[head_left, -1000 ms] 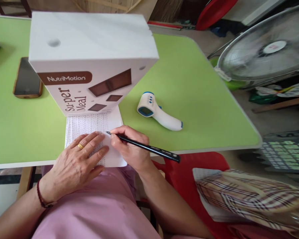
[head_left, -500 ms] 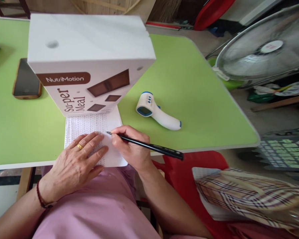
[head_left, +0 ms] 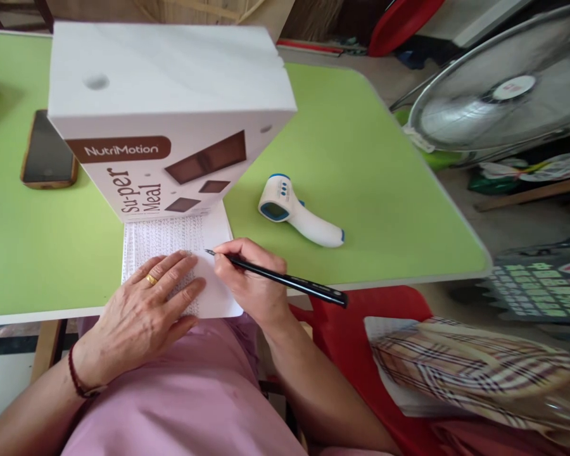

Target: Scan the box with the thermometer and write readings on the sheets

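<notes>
My right hand (head_left: 254,278) grips a black pen (head_left: 285,278), its tip at the paper's blank right part. Rows of small handwriting cover the left and middle of the white paper (head_left: 223,288), which lies at the table's near edge. Flat on the written part rests my left hand (head_left: 152,301), fingers stretched out, a gold ring on one of them. A tall white box (head_left: 180,152) printed "NutriMotion Su-per Meal" stands upright at the far end of the paper and hides what lies behind it. Right of the box lies a white and blue infrared thermometer (head_left: 297,212).
A phone in a brown case (head_left: 50,152) lies left of the box on the green table (head_left: 361,190). Beyond the table's right edge is a fan (head_left: 498,88). A red chair (head_left: 356,335) at the lower right carries a plaid cloth item (head_left: 475,367).
The whole view has shifted slightly. The pen tip sits a little further right and up on the paper; my left hand stays in place.
</notes>
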Action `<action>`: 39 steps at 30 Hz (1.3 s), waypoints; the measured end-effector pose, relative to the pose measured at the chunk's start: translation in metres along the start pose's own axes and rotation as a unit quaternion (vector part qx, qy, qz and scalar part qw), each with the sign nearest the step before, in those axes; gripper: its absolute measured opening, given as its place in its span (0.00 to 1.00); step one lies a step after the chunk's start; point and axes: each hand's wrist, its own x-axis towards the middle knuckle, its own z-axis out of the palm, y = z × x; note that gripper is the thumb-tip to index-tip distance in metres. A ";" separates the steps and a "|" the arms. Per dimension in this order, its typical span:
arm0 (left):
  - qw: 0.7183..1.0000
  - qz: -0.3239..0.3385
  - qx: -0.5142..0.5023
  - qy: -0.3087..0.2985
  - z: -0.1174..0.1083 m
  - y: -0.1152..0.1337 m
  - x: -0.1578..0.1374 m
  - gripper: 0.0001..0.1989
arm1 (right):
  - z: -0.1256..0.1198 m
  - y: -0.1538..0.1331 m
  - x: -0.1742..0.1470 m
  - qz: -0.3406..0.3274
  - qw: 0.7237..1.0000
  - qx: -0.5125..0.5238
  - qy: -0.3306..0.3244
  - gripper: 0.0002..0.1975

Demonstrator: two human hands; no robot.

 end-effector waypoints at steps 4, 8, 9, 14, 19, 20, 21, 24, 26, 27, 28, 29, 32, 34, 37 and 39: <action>1.000 -0.001 -0.003 0.000 0.000 0.000 0.001 0.19 | -0.001 0.000 -0.001 0.004 1.000 0.004 0.018 0.05; 1.000 -0.003 -0.007 0.000 0.000 0.000 0.001 0.18 | -0.001 -0.001 -0.001 0.020 0.999 0.024 0.016 0.05; 1.000 -0.005 -0.008 -0.002 -0.001 0.000 0.001 0.18 | -0.001 -0.001 -0.002 0.021 0.999 0.028 0.008 0.05; 1.000 -0.003 -0.008 -0.007 0.000 0.000 0.001 0.19 | 0.000 0.000 -0.001 0.018 1.000 0.019 -0.005 0.05; 1.000 -0.005 -0.007 -0.009 0.000 0.000 0.001 0.19 | 0.002 0.002 -0.001 0.019 1.000 0.010 -0.005 0.05; 1.000 -0.004 -0.006 -0.009 0.000 0.000 0.000 0.19 | 0.002 0.002 -0.001 0.019 1.000 0.009 -0.004 0.05; 1.000 -0.003 -0.006 -0.010 0.000 0.000 0.000 0.19 | 0.003 0.001 -0.002 0.018 1.000 0.008 -0.004 0.05; 1.000 0.002 -0.003 -0.010 0.000 -0.001 0.000 0.20 | 0.003 -0.001 -0.003 0.013 1.000 0.011 0.000 0.04; 1.000 0.003 0.002 -0.007 0.000 -0.001 0.000 0.20 | -0.001 -0.002 -0.002 0.006 1.000 0.015 0.011 0.04; 1.000 0.004 0.006 -0.003 0.001 0.000 0.000 0.19 | -0.005 -0.002 0.000 -0.002 1.000 0.014 0.020 0.03; 1.000 0.006 0.011 0.002 0.001 0.000 0.000 0.18 | -0.009 -0.001 0.003 -0.019 0.999 0.008 0.025 0.04; 1.000 0.009 0.016 0.006 0.001 0.000 0.000 0.17 | -0.014 0.002 0.008 -0.046 0.999 -0.003 0.021 0.04; 0.999 0.019 0.035 0.011 -0.001 0.001 0.002 0.14 | -0.030 0.020 0.026 -0.170 0.981 -0.075 -0.058 0.10; 0.999 0.023 0.045 0.013 -0.002 0.001 0.004 0.14 | -0.035 0.038 0.038 -0.232 0.955 -0.142 -0.114 0.16; 0.998 0.019 0.053 0.009 -0.003 0.001 0.006 0.15 | -0.036 0.060 0.052 -0.266 0.926 -0.218 -0.157 0.20; 0.999 0.007 0.053 -0.002 -0.003 0.002 0.006 0.15 | -0.034 0.067 0.057 -0.260 0.917 -0.244 -0.179 0.22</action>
